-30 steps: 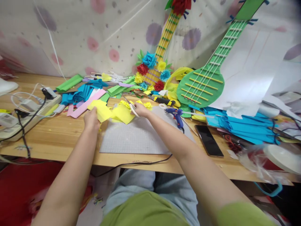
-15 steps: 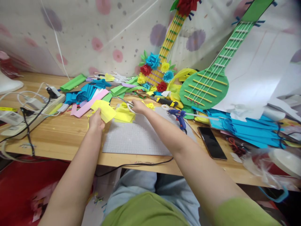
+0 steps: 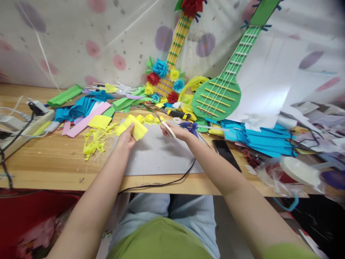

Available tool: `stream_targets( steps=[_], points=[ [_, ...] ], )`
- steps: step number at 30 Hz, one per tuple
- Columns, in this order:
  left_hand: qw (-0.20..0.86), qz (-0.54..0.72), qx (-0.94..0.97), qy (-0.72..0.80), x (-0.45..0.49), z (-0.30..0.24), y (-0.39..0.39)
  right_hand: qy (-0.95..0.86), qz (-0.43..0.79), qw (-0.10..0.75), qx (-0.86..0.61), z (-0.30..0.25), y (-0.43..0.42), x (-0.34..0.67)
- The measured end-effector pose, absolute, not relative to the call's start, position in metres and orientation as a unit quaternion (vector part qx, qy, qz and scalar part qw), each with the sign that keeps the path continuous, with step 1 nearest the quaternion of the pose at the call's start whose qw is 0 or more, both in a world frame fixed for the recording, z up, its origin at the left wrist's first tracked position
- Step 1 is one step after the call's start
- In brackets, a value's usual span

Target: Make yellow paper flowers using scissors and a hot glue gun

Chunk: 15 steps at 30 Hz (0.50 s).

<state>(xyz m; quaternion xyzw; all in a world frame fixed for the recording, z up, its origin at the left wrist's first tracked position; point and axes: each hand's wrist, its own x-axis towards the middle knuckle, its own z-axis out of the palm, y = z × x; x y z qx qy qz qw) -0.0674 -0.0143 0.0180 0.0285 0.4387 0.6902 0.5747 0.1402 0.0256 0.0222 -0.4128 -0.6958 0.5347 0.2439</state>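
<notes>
Between the thumb and fingers of my left hand [image 3: 127, 137] is a piece of yellow crepe paper [image 3: 139, 130], held above the left part of the grey cutting mat [image 3: 153, 158]. My right hand [image 3: 176, 130] grips a pair of scissors [image 3: 169, 128] by the light handles, with the blades pointing away from me. The scissors are apart from the paper. Yellow scraps [image 3: 94, 142] lie left of my left hand, beside a flat yellow piece [image 3: 99, 122]. Small crumpled yellow pieces [image 3: 149, 118] sit along the mat's far edge.
A blue glue gun [image 3: 189, 126] and a phone [image 3: 226, 154] lie to the right. Behind lean a green paper instrument [image 3: 217, 97] and a yellow one [image 3: 175, 50] with paper flowers. A power strip [image 3: 43, 120] stands left; a black cable [image 3: 161, 184] crosses the front edge.
My left hand has moved right with yellow paper, uncovering the scraps and a flat yellow piece. My right hand has drawn the scissors right, away from the yellow paper. The view has shifted right.
</notes>
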Motion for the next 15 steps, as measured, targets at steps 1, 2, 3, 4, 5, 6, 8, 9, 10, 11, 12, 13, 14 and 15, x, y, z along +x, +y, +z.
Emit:
stream_targets(
  steps=[1,2,3,4,5,6,8,9,10,11,12,13,14,15],
  points=[
    [0.581,0.687,0.029,0.435,-0.062,0.018,-0.012,-0.685,0.564,0.232,-0.399,0.023,0.021,0.149],
    [0.586,0.684,0.033,0.433,-0.056,0.018,-0.011,-0.671,0.589,0.22,-0.393,0.025,0.017,0.156],
    [0.587,0.681,0.042,0.434,-0.051,0.018,-0.01,-0.658,0.605,0.217,-0.392,0.026,0.014,0.162],
    [0.583,0.681,0.057,0.44,-0.045,0.017,-0.01,-0.642,0.615,0.225,-0.398,0.027,0.011,0.166],
    [0.571,0.681,0.079,0.452,-0.038,0.016,-0.01,-0.627,0.619,0.239,-0.409,0.027,0.009,0.168],
    [0.556,0.68,0.107,0.466,-0.031,0.015,-0.011,-0.614,0.616,0.26,-0.42,0.027,0.008,0.168],
    [0.527,0.671,0.172,0.493,-0.017,0.012,-0.015,-0.596,0.599,0.307,-0.439,0.025,0.006,0.165],
    [0.52,0.662,0.204,0.5,-0.011,0.011,-0.017,-0.586,0.592,0.326,-0.447,0.023,0.006,0.162],
    [0.521,0.65,0.232,0.502,-0.005,0.009,-0.02,-0.575,0.585,0.344,-0.456,0.022,0.005,0.158],
    [0.526,0.64,0.255,0.499,0.0,0.008,-0.022,-0.568,0.582,0.352,-0.462,0.02,0.004,0.154],
    [0.533,0.631,0.272,0.494,0.003,0.006,-0.023,-0.562,0.581,0.356,-0.469,0.019,0.004,0.151],
    [0.541,0.623,0.286,0.486,0.006,0.005,-0.024,-0.554,0.581,0.358,-0.477,0.018,0.003,0.148],
    [0.549,0.617,0.297,0.479,0.007,0.005,-0.025,-0.547,0.581,0.359,-0.484,0.018,0.002,0.146],
    [0.558,0.61,0.304,0.473,0.007,0.004,-0.025,-0.54,0.581,0.361,-0.489,0.017,0.002,0.144]
  ],
)
